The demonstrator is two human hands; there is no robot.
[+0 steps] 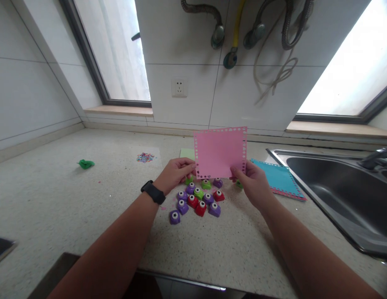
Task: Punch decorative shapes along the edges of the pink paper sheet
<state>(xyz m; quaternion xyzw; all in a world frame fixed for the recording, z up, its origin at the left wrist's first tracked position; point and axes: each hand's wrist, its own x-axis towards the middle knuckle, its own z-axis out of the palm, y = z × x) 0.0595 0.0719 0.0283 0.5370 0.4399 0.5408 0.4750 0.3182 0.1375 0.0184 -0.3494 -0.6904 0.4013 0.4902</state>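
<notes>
A pink sheet of paper (220, 151) is held up above the counter, with small punched shapes running along its edges. My left hand (180, 169) pinches its lower left corner, and a black watch is on that wrist. At the lower right edge, my right hand (251, 179) grips the sheet with the thumb in front. Below the paper lie several small craft punches in purple (175, 216), red (200, 208) and green (198, 193), each with a white round button. The sheet and my hands partly cover the farther punches.
Teal punched sheets (279, 178) lie stacked beside the sink (333, 178) on the right. A pale green sheet (187, 153) shows behind my left hand. Colourful paper bits (145, 157) and a crumpled green item (85, 164) rest on the counter to the left.
</notes>
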